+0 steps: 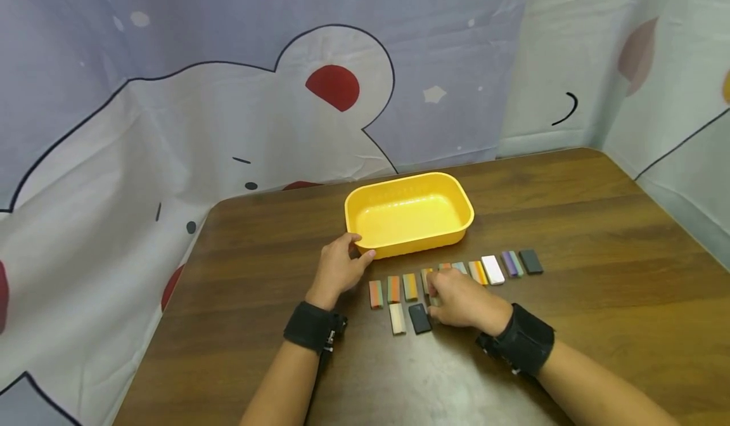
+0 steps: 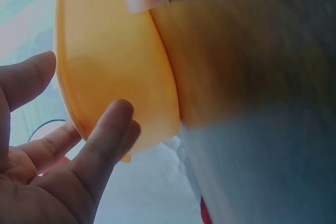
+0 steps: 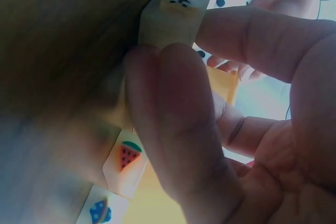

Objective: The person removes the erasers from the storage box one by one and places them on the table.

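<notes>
My left hand [image 1: 339, 266] rests at the near left corner of a yellow plastic bin [image 1: 407, 246], thumb by the front wall. In the left wrist view its fingers [image 2: 102, 140] are spread and nearly straight beside the bin's outer wall. The right hand [image 1: 464, 298] pinches a small whitish block [image 3: 173, 17] between thumb and fingers, low over the table. A little face is printed on that block's end. From the head view the hand mostly hides it. Just left of the hand lie a black block [image 1: 420, 318] and a cream block [image 1: 397, 319].
A row of small blocks crosses the wooden table [image 1: 256, 350] in front of the bin: striped ones [image 1: 393, 290], a white one [image 1: 493, 270], a purple-green one [image 1: 512, 264] and a dark one [image 1: 531, 262]. A printed curtain [image 1: 228, 128] hangs behind.
</notes>
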### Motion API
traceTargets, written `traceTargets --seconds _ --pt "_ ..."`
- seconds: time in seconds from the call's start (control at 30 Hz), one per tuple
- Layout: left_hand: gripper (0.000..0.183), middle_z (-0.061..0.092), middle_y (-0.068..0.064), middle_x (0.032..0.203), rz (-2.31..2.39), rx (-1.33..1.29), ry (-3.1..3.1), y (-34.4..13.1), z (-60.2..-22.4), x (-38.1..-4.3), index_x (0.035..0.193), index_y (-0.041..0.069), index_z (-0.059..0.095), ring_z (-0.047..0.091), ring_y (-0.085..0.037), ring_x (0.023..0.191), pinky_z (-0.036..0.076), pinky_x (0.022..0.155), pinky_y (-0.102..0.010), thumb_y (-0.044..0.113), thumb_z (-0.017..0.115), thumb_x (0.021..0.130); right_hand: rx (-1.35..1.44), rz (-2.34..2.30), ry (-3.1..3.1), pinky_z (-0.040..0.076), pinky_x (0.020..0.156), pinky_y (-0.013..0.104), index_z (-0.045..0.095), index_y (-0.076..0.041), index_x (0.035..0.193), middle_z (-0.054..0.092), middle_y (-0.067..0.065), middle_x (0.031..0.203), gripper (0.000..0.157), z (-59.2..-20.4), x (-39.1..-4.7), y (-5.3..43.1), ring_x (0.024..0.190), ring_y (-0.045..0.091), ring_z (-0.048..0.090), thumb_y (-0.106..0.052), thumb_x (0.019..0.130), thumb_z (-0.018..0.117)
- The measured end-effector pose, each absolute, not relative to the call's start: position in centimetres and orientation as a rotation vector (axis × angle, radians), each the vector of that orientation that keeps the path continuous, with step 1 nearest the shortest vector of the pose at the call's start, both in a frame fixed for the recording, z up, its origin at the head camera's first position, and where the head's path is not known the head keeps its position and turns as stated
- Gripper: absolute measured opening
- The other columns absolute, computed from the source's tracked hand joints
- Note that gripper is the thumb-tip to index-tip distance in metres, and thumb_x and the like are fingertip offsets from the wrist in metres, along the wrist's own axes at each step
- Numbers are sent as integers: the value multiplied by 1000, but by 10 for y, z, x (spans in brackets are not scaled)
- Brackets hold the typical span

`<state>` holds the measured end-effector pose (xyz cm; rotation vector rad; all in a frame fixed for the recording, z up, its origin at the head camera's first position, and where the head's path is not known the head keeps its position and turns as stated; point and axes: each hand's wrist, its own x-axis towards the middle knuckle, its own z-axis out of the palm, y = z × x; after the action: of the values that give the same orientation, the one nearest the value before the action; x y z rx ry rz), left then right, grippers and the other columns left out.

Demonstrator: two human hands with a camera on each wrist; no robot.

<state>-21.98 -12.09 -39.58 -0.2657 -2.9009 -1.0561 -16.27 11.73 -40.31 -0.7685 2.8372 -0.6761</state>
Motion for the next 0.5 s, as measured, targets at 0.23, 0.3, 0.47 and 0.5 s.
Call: traceTargets --seconds 0.23,0.3,0.47,0.5 --pt "54 59 -22 124 -1077 -267 -2888 -126 -395 -225 132 -2 53 60 -35 108 53 89 -44 27 71 91 -796 -667 2841 44 55 28 58 -7 83 54 1 74 26 -404 -174 114 61 13 47 -13 77 82" --pt "56 58 -23 124 -1085 -262 -2908 -127 -396 -225 135 -2 51 62 -35 107 53 88 -43 28 70 91 -797 -666 2836 44 55 28 58 -7 83 53 0 74 26 -405 -175 112 61 13 47 -14 77 82" --pt "69 50 -24 136 -1043 -265 -2965 -131 -398 -226 145 1 37 53 -39 119 46 98 -49 31 69 92 -801 -665 2835 43 54 28 58 -7 83 52 -1 71 26 -409 -177 110 59 12 46 -15 78 82" --pt "72 47 -24 140 -1032 -271 -2968 -132 -398 -226 147 2 34 50 -40 123 43 101 -51 31 69 92 -802 -665 2837 43 54 28 58 -8 83 52 -1 71 25 -409 -178 110 59 12 46 -16 78 82"
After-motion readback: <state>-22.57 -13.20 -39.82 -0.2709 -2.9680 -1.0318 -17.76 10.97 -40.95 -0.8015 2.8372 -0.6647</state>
